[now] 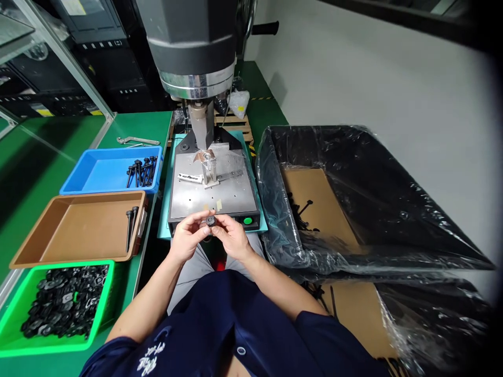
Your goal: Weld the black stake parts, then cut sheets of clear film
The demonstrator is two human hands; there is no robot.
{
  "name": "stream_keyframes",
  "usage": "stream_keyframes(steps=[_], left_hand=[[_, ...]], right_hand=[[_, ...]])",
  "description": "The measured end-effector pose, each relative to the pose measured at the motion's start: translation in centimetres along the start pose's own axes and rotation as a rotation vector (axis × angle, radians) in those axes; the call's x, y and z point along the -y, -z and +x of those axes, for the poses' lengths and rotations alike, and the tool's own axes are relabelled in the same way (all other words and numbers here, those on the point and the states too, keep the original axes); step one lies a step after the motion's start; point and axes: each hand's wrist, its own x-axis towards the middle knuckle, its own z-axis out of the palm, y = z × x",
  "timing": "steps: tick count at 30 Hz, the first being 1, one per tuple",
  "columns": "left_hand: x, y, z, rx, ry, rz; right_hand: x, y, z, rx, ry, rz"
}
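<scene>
Between the fingertips of both hands is a small black knob-like part (pixel 211 221), rounded with a darker centre. My left hand (pixel 190 234) pinches it from the left, and my right hand (pixel 231 235) grips it from the right. Both are just in front of the machine's metal base plate (pixel 188 201). Behind them, a small upright metal fixture (pixel 209 170) stands on the plate, directly under the grey press head (pixel 192 42) and its metal tool (pixel 202 125). The underside of the black part is hidden by my fingers.
At left are a blue tray (pixel 94 170) and a brown tray (pixel 86 225) with black bolt-like parts, and a green bin (pixel 112 293) of small black pieces. Wrenches (pixel 137 141) lie behind. A plastic-lined box (pixel 341 209) stands at right. A green button (pixel 247 221) is by my right hand.
</scene>
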Motion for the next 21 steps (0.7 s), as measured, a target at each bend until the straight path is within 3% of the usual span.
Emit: stream_keyframes(steps=[7,15,18,21], left_hand=[[0.1,-0.3,0.6,-0.001,-0.092,0.083],[0.5,0.0,0.7,0.004,0.024,0.110],[1.1,0.2,0.9,-0.010,0.087,0.095],[2.3,0.8,2.3,-0.073,0.154,0.022]], right_hand=[[-1.2,0.4,0.3,-0.027,0.115,-0.106],[-0.4,1.8,0.7,0.082,0.411,-0.476],[-0.9,2.0,0.7,0.040,0.363,-0.492],[-2.3,2.4,0.8,-0.087,0.197,-0.367]])
